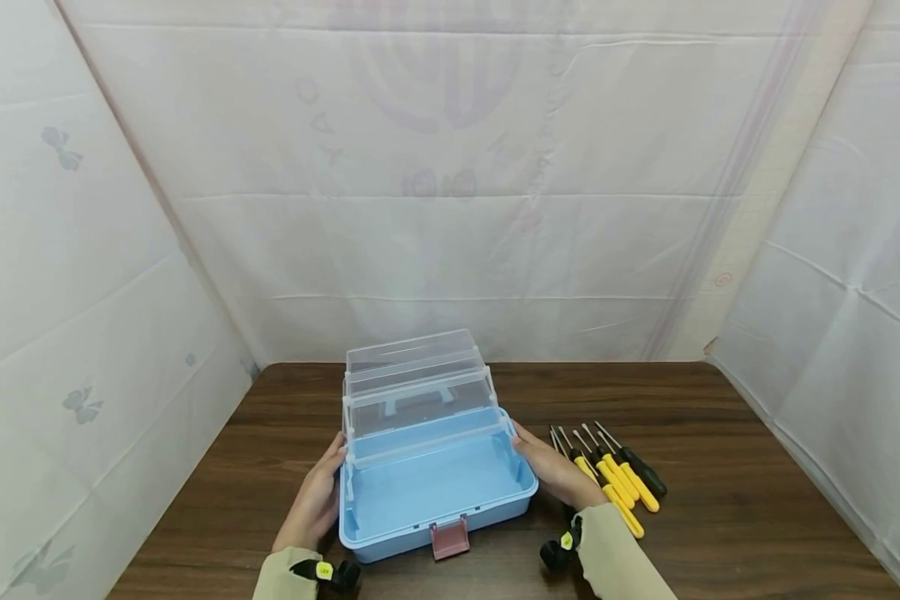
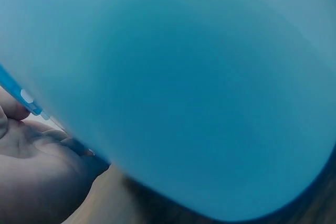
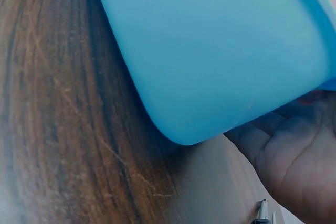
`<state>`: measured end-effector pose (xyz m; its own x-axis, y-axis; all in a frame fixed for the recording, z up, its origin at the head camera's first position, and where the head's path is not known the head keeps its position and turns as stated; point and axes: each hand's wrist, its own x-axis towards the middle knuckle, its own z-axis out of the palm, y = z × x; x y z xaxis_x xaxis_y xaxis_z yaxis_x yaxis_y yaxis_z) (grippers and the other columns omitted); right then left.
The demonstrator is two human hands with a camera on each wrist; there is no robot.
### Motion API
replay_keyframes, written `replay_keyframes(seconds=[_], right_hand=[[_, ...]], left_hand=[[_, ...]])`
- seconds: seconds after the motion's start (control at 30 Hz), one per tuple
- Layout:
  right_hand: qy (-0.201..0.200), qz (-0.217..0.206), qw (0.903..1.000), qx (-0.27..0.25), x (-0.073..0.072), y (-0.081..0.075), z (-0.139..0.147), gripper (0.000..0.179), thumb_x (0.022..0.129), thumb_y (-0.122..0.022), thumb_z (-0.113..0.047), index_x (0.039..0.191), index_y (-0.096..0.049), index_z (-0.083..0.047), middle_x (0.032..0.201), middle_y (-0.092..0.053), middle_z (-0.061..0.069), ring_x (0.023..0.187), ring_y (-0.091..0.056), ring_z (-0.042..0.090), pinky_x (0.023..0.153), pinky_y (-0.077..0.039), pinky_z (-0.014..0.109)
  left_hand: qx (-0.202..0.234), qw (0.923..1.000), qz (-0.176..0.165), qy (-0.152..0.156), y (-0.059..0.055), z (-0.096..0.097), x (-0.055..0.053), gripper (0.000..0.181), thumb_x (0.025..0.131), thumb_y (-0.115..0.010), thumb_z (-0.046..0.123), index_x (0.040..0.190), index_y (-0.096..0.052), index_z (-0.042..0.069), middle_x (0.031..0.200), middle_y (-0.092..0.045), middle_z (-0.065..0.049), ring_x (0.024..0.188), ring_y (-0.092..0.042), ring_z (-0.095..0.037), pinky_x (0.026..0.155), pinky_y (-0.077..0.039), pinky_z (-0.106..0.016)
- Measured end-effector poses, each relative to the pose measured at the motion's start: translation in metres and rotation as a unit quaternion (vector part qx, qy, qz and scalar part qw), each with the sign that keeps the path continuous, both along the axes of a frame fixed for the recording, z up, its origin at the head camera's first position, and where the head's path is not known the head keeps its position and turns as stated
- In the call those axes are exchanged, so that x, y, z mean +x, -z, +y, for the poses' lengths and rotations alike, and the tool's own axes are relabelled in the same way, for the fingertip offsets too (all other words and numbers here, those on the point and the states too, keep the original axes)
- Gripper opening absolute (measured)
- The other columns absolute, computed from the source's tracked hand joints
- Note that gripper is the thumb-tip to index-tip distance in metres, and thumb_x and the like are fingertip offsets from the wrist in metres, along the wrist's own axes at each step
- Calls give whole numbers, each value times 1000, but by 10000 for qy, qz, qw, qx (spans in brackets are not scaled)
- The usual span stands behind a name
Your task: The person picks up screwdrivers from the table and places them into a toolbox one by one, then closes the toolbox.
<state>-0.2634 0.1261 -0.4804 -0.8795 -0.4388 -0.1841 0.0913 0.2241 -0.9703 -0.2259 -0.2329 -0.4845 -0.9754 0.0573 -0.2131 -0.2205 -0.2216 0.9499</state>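
Note:
A light-blue plastic toolbox [image 1: 442,471] stands unlatched in front of me, its bottom compartment bare. Clear tiered trays and a see-through lid [image 1: 418,392] are folded up and back behind it. My left hand [image 1: 317,496] holds the box's left side, thumb up by the rim. On the opposite side my right hand [image 1: 558,471] grips the wall, thumb over the rim and the other fingers mostly hidden. A dusty-pink latch [image 1: 450,539] hangs at the front. Both wrist views are largely filled by the blue outer wall [image 2: 210,103], with part of each palm beside it.
Just right of my right forearm lies a group of several screwdrivers [image 1: 626,479], most with yellow handles and one dark, shafts pointing away. The dark wood table [image 1: 757,483] meets white cloth walls [image 1: 450,250] at the back and both sides.

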Motion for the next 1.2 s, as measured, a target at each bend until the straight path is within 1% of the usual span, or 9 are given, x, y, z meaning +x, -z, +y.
replay_keyframes(seconds=[0.17, 0.3, 0.4, 0.57, 0.77, 0.93, 1.1, 1.2], right_hand=[[97, 0, 10000, 13, 3, -2, -1, 58, 106, -28, -28, 155, -4, -10, 162, 0, 17, 148, -2, 41, 115, -9, 62], [104, -2, 9999, 33, 5, -1, 1, 59, 106, -28, -29, 155, -3, -10, 162, 0, 18, 147, -3, 41, 115, -9, 63], [163, 27, 9998, 99, 6, 1, 3, 59, 106, -28, -29, 155, -4, -9, 162, -1, 18, 148, -3, 41, 115, -8, 63], [354, 22, 9990, 262, 8, 2, 5, 58, 106, -29, -30, 156, -6, -11, 162, -3, 17, 148, -4, 41, 114, -9, 64], [516, 27, 9981, 344, 13, 2, 7, 58, 105, -30, -32, 156, -7, -13, 162, -5, 15, 148, -5, 40, 114, -9, 64], [575, 44, 9976, 394, 17, 1, 10, 58, 105, -28, -32, 156, -6, -12, 162, -4, 15, 148, -4, 39, 114, -8, 64], [599, 32, 9974, 393, 21, 0, 14, 60, 105, -27, -34, 155, -4, -11, 162, -2, 16, 148, -2, 40, 115, -6, 63], [670, 26, 9970, 382, 24, 1, 16, 60, 105, -27, -35, 155, -4, -10, 162, -1, 18, 148, -1, 40, 115, -5, 63]], left_hand=[[-111, 9999, -6, 37, 0, 0, -2, 61, 106, -28, 29, 154, 5, 12, 161, 13, -11, 148, 13, -33, 120, 0, -52], [-119, 9999, 11, 74, 0, 1, -5, 61, 106, -28, 28, 155, 3, 11, 161, 12, -12, 148, 12, -34, 119, -1, -52], [-127, 9999, -28, 99, 1, 2, -8, 60, 105, -30, 28, 155, 1, 13, 162, 9, -12, 149, 10, -34, 119, -3, -52], [-108, 9998, -23, 188, 1, 5, -11, 61, 105, -32, 28, 155, 0, 13, 162, 8, -13, 149, 7, -35, 119, -6, -54], [-154, 9996, -3, 245, 1, 8, -15, 60, 105, -31, 27, 155, -1, 12, 162, 6, -14, 149, 5, -36, 119, -8, -54], [-152, 9994, -2, 314, 2, 12, -19, 60, 105, -31, 27, 156, -3, 12, 162, 4, -15, 149, 2, -37, 118, -9, -54], [-157, 9989, -1, 435, 3, 15, -23, 60, 105, -31, 26, 156, -2, 12, 162, 4, -16, 148, 0, -38, 118, -10, -55], [-137, 9983, 71, 555, 4, 18, -25, 60, 105, -31, 25, 155, -2, 11, 162, 3, -17, 148, -1, -39, 118, -10, -56]])
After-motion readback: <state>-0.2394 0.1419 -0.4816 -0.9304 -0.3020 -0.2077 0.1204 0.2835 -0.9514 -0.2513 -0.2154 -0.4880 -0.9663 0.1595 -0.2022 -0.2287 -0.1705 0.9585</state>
